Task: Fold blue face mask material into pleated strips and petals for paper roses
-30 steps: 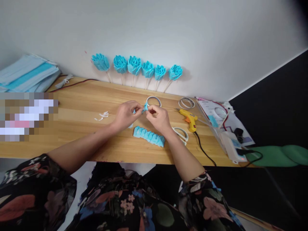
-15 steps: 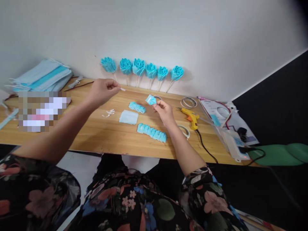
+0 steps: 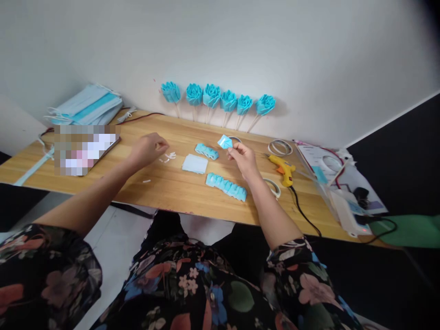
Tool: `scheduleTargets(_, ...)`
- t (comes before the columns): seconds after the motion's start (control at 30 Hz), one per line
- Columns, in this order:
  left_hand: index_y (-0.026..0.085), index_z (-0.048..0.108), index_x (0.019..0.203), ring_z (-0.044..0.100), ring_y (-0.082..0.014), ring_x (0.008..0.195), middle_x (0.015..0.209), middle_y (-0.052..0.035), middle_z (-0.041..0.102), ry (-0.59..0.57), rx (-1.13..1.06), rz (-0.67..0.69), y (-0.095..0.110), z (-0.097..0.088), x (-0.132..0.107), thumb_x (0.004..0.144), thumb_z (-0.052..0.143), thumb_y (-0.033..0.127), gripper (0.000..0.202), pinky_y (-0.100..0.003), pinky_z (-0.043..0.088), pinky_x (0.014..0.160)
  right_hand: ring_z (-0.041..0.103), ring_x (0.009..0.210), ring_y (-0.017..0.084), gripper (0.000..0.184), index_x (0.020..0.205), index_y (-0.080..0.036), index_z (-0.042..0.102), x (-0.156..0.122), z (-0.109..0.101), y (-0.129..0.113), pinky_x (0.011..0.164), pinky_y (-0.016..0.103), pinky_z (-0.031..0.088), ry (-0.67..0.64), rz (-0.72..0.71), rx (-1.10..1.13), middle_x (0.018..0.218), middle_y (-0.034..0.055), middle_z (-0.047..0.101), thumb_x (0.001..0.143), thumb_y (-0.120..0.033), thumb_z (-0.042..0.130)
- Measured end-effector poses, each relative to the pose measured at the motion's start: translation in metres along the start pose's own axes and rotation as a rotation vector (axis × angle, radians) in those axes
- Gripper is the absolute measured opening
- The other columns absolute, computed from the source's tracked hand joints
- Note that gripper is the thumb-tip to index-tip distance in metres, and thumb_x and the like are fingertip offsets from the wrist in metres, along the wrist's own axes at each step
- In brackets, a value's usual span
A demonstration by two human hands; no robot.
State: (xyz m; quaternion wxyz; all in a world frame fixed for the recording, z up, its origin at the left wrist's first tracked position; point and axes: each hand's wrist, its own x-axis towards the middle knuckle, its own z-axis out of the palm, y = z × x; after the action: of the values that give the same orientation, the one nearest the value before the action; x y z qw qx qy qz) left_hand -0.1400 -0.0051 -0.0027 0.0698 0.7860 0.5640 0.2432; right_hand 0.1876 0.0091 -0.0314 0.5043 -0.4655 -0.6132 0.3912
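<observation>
My right hand (image 3: 243,159) pinches a folded blue fabric piece (image 3: 225,142) by its lower corner, raised above the table. A short white strip shows on the face of that piece. My left hand (image 3: 149,149) hovers over the table with its fingers curled together and nothing visible in them. Beside its fingertips lie small white paper scraps (image 3: 171,156), and one loose white strip (image 3: 146,181) rests nearer the table's front edge. Between the hands is a stack of pale fabric rectangles (image 3: 195,164). A short row (image 3: 206,151) and a longer row (image 3: 226,186) of folded blue pieces overlap on the wood.
Several blue fabric roses (image 3: 212,95) on sticks lean against the wall. Face masks (image 3: 87,104) are piled at left behind a blurred phone-like device (image 3: 103,146). At right are tape rolls (image 3: 280,147), a yellow glue gun (image 3: 282,169) with a cord, papers and a power strip (image 3: 349,217).
My left hand has let go of the white strip, which now lies on the table, and has come down and back. My right hand still holds the folded piece. The view has shifted left.
</observation>
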Motion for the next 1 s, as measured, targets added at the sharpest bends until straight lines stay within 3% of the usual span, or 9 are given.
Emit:
scheduleTargets(0.07,0.019,0.071,0.097,0.066,-0.0230,0.088,0.098,-0.0095,0.074,0.136,0.021,0.074,0.017,-0.012,-0.026,0.087,0.054,0.035,0.025,-0.036,0.050,0.082,0.053,0.059,0.011,0.023,0.067,-0.022,0.057,0.001,-0.001,0.000,0.065,0.028,0.044,0.009,-0.005,-0.006,0.063,-0.0038,0.058,0.077,-0.041,0.067)
scheduleTargets(0.17,0.021,0.070,0.095,0.068,-0.0208,0.086,0.094,-0.0060,0.074,0.099,-0.039,0.197,0.035,-0.027,-0.084,0.093,0.055,0.034,0.020,-0.033,0.052,0.080,0.053,0.061,0.011,0.023,0.067,-0.022,0.057,0.001,-0.001,0.002,0.065,0.027,0.044,0.005,-0.011,-0.020,0.064,-0.0039,0.059,0.078,-0.040,0.066)
scheduleTargets(0.33,0.018,0.071,0.088,0.067,-0.0224,0.084,0.091,-0.0095,0.073,0.139,0.098,0.142,0.010,-0.012,-0.151,0.097,0.050,0.030,0.026,-0.034,0.053,0.076,0.055,0.061,0.011,0.021,0.067,-0.021,0.059,-0.001,0.001,0.002,0.066,0.028,0.045,-0.021,0.003,0.000,0.064,-0.0030,0.062,0.079,-0.037,0.066)
scheduleTargets(0.43,0.016,0.073,0.098,0.068,-0.0251,0.096,0.104,-0.0140,0.073,0.135,0.063,0.133,-0.005,0.008,-0.142,0.098,0.046,0.030,0.031,-0.038,0.055,0.086,0.054,0.060,0.010,0.018,0.067,-0.021,0.060,-0.002,0.002,0.000,0.065,0.027,0.044,-0.021,-0.006,0.028,0.065,-0.0027,0.062,0.078,-0.034,0.066)
scheduleTargets(0.57,0.014,0.074,0.107,0.066,-0.0279,0.108,0.116,-0.0171,0.071,0.034,0.044,0.135,-0.005,0.023,-0.091,0.100,0.038,0.033,0.041,-0.042,0.053,0.098,0.054,0.060,0.011,0.020,0.067,-0.021,0.060,0.000,0.001,-0.002,0.065,0.027,0.045,0.001,-0.016,0.029,0.065,-0.0025,0.062,0.077,-0.037,0.067)
scheduleTargets(0.73,0.016,0.074,0.109,0.064,-0.0288,0.114,0.121,-0.0146,0.071,-0.001,0.055,0.141,-0.004,0.014,-0.045,0.097,0.042,0.033,0.038,-0.046,0.049,0.103,0.053,0.059,0.010,0.025,0.067,-0.021,0.058,0.001,-0.001,-0.003,0.064,0.027,0.045,0.019,-0.008,0.040,0.065,-0.0029,0.061,0.077,-0.041,0.068)
scheduleTargets(0.8,0.018,0.074,0.109,0.064,-0.0295,0.114,0.120,-0.0139,0.072,0.149,0.062,0.069,0.006,0.002,-0.054,0.094,0.048,0.032,0.033,-0.047,0.050,0.102,0.053,0.059,0.010,0.024,0.067,-0.021,0.059,0.001,-0.001,-0.003,0.064,0.027,0.045,0.024,-0.008,0.047,0.064,-0.0032,0.060,0.077,-0.040,0.068)
scheduleTargets(0.9,0.023,0.074,0.104,0.068,-0.0271,0.103,0.108,-0.0100,0.075,0.276,0.004,0.012,0.036,-0.009,-0.101,0.092,0.055,0.032,0.025,-0.044,0.053,0.094,0.052,0.059,0.009,0.022,0.065,-0.020,0.059,0.000,0.000,-0.005,0.064,0.026,0.044,0.020,-0.013,0.073,0.064,-0.0032,0.060,0.076,-0.038,0.068)
scheduleTargets(1.0,0.025,0.074,0.100,0.071,-0.0232,0.086,0.093,-0.0073,0.077,0.098,-0.210,0.075,0.062,0.010,-0.166,0.092,0.055,0.030,0.021,-0.037,0.057,0.078,0.053,0.057,0.009,0.024,0.065,-0.020,0.059,0.000,0.001,-0.007,0.063,0.026,0.045,0.009,0.007,0.123,0.065,-0.0028,0.061,0.075,-0.038,0.070)
